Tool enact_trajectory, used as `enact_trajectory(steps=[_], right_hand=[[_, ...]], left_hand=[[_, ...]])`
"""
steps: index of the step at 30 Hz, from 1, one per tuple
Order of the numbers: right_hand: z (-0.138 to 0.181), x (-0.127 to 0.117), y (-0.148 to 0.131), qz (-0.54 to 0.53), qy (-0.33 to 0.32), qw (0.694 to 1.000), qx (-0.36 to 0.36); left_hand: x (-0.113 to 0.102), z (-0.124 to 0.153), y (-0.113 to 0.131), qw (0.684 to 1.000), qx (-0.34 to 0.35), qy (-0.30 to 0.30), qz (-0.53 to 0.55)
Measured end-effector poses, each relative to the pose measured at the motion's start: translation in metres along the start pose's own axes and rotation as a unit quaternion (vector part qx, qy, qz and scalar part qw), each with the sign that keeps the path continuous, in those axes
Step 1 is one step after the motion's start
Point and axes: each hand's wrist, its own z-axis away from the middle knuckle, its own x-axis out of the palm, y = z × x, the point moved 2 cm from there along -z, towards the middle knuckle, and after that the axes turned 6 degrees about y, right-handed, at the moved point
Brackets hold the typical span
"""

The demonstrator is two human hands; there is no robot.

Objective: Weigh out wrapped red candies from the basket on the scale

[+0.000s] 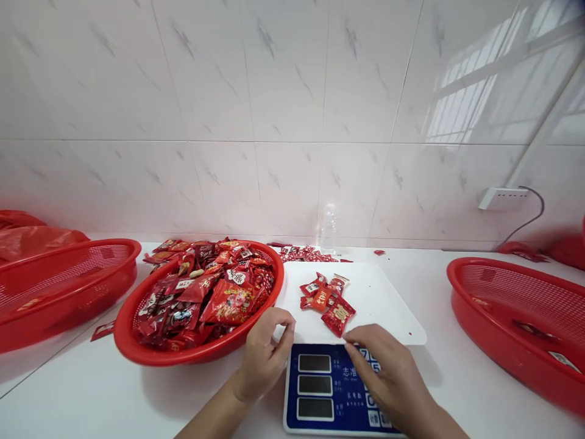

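Note:
A white weighing scale tray point(379, 305) holds several small red snack packets point(320, 297). My right hand point(388, 369) reaches over the scale's blue keypad panel point(340, 421), thumb and index fingertip pinched at the lower corner of the nearest red snack packet point(339, 314). To the left, my left hand point(269, 350) hovers between the tray and a red basket point(125, 332), its fingers curled and thumb bent toward the index finger. Nothing shows in that hand. The basket is heaped with red wrapped snacks point(231, 299). Part of the keypad is hidden by my right hand.
Another red basket point(114, 253) stands at the left, and a third point(503, 341) at the right with a few packets inside. Small red packets point(304, 253) lie behind the scale near a clear bottle point(329, 225). A white power strip point(503, 198) is on the tiled wall.

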Motion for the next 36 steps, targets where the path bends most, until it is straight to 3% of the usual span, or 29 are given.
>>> enact_trajectory(steps=[6, 14, 20, 23, 27, 31, 34, 36], right_hand=[[-0.027, 0.007, 0.017, 0.118, -0.113, 0.987, -0.005], [-0.049, 0.031, 0.030, 0.168, -0.132, 0.976, -0.036], [-0.083, 0.048, -0.003, 0.134, -0.147, 0.974, -0.104], [-0.100, 0.072, -0.020, 0.109, -0.166, 0.969, -0.147], [-0.115, 0.109, -0.028, 0.079, -0.188, 0.963, -0.177], [-0.123, 0.131, -0.025, 0.043, -0.207, 0.965, -0.156], [-0.128, 0.132, -0.019, 0.010, -0.201, 0.975, -0.098], [-0.132, 0.126, -0.014, -0.020, -0.183, 0.982, -0.043]], left_hand=[[-0.003, 0.000, -0.002, 1.000, 0.003, 0.005, 0.016], [0.000, 0.003, 0.003, 0.999, 0.030, -0.013, 0.019], [-0.001, 0.005, 0.012, 0.994, 0.078, -0.065, 0.039], [-0.001, 0.006, 0.019, 0.987, 0.111, -0.109, 0.047], [-0.002, 0.007, 0.020, 0.987, 0.118, -0.102, 0.043], [-0.004, 0.005, 0.018, 0.989, 0.112, -0.084, 0.053], [-0.006, 0.005, 0.019, 0.990, 0.104, -0.068, 0.070], [-0.007, 0.005, 0.018, 0.992, 0.063, -0.053, 0.091]])
